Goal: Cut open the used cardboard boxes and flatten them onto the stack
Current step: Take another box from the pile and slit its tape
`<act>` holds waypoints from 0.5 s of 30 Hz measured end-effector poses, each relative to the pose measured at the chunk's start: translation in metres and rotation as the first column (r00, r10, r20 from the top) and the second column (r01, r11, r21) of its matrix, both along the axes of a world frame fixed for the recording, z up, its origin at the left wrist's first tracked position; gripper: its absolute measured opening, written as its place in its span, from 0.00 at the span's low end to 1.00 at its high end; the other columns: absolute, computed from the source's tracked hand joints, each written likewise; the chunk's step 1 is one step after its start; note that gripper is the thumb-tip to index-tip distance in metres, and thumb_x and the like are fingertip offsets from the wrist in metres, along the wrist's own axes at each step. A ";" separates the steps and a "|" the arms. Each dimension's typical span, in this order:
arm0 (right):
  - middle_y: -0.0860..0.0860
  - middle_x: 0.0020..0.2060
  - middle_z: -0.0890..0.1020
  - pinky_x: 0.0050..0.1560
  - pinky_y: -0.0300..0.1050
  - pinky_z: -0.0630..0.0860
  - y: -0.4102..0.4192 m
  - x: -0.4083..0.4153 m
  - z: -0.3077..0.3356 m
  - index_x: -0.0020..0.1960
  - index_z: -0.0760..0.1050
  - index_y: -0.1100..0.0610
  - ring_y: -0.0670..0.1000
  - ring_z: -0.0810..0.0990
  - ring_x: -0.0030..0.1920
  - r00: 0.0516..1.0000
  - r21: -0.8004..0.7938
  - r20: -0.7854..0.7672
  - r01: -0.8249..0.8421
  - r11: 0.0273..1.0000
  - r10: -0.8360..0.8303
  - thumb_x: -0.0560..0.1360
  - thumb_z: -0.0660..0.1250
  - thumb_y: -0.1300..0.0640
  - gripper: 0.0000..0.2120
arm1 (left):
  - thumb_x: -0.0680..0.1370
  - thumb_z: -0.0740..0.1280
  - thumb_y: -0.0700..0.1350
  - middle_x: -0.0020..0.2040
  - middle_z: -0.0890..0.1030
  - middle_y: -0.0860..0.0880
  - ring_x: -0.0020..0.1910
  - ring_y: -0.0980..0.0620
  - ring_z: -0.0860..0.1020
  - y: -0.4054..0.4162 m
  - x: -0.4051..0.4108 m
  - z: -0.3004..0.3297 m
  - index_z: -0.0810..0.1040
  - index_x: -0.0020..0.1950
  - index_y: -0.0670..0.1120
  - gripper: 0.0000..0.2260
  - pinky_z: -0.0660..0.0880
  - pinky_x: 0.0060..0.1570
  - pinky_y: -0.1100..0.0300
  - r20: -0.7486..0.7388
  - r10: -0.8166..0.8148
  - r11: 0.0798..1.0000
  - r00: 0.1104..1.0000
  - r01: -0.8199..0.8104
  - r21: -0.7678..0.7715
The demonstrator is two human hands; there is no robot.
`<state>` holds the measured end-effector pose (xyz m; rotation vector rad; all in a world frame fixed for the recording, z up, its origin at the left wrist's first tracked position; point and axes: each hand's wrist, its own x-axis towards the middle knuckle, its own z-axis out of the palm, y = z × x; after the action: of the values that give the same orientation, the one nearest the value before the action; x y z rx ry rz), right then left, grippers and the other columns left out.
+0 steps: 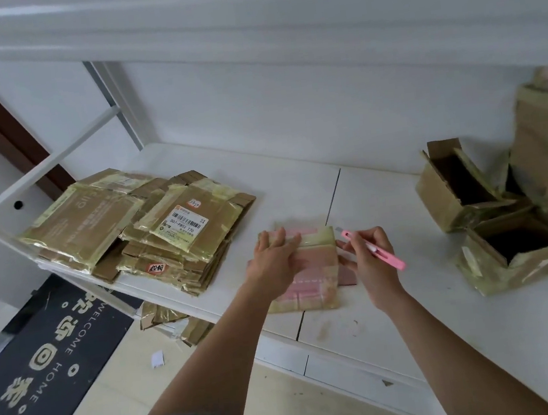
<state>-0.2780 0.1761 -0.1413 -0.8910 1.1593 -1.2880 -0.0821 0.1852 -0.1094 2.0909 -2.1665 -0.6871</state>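
Observation:
A small pink cardboard box [318, 271], wrapped in yellowish tape, lies flat on the white table [385, 200] in front of me. My left hand [277, 257] rests on its left side with straight fingers. My right hand [372, 257] grips a pink box cutter [376, 250], its blade end pointing at the box's upper right corner. A stack of flattened brown boxes [144, 230] sits at the table's left end; the top one carries a white shipping label.
Several uncut open brown boxes [524, 204] are piled at the right of the table. Cardboard scraps [173, 323] lie on the floor under the table's left edge, beside a dark welcome mat [49, 355]. A white shelf runs overhead.

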 end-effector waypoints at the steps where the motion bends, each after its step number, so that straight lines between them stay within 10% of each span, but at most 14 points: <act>1: 0.52 0.41 0.81 0.50 0.55 0.82 -0.001 0.000 -0.001 0.46 0.70 0.54 0.57 0.84 0.53 1.000 0.004 -0.006 0.002 1.000 -0.002 0.81 0.65 0.57 0.06 | 0.81 0.60 0.59 0.81 0.51 0.51 0.79 0.43 0.43 0.001 0.000 -0.001 0.55 0.79 0.58 0.28 0.58 0.72 0.38 0.003 0.002 1.000 1.000 -0.002 -0.007; 15: 0.47 0.29 0.78 0.46 0.48 0.75 -0.011 -0.003 0.001 0.37 0.67 0.53 0.47 0.77 0.36 0.978 0.013 -0.208 0.036 0.999 -0.032 0.79 0.63 0.62 0.13 | 0.80 0.59 0.60 0.81 0.49 0.51 0.78 0.41 0.41 0.002 -0.001 -0.002 0.55 0.79 0.57 0.28 0.57 0.72 0.36 0.003 -0.003 1.000 1.000 0.003 -0.007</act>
<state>-0.2810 0.1654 -0.1402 -1.0159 1.3516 -1.2320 -0.0833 0.1871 -0.1118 2.0868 -2.1703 -0.6759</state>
